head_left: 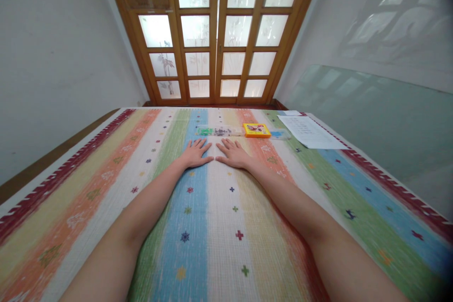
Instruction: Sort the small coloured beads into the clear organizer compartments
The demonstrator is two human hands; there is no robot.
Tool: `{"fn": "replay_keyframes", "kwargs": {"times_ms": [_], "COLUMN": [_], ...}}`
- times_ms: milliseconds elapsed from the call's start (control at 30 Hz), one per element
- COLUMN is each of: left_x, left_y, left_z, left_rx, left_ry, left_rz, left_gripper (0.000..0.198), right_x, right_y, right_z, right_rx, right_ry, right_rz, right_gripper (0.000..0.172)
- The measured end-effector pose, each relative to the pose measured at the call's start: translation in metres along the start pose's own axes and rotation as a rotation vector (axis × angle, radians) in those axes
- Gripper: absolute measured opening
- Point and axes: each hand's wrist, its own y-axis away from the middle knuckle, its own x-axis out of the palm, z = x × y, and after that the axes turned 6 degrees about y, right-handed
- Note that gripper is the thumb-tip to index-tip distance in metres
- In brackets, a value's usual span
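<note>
My left hand (196, 153) lies flat, palm down, fingers stretched out on the striped cloth (106, 188). My right hand (232, 153) lies flat beside it in the same way, the two thumbs almost touching. Neither hand holds anything. Just beyond the fingertips lies a clear plastic case (217, 130) with small green and dark pieces inside. To its right sits a small yellow box (256, 130) with a red and white label.
A printed white sheet of paper (309, 131) lies at the far right of the cloth, with a smaller slip above it. A glass pane (371, 118) leans on the right wall. Wooden doors with frosted panes (215, 33) stand behind.
</note>
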Motion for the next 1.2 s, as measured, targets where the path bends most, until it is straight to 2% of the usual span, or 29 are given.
{"fn": "replay_keyframes", "kwargs": {"times_ms": [600,867,1200], "left_x": [-0.0009,-0.0013,0.0028], "left_y": [0.0022,0.0025,-0.0020], "left_z": [-0.0023,-0.0033,-0.0021], "left_rx": [-0.007,-0.021,-0.071], "left_ry": [-0.001,0.014,0.021], "left_rz": [-0.009,-0.062,-0.035], "left_gripper": [0.085,0.087,0.091], "right_x": [0.0023,0.0025,0.0019], "right_y": [-0.0008,-0.0008,-0.0013], "right_z": [-0.0009,-0.0021,0.0001], "right_rx": [-0.007,-0.001,0.026], "right_ry": [0.007,-0.001,0.003], "right_rz": [-0.010,0.000,0.006], "right_gripper": [0.095,0.094,0.094]}}
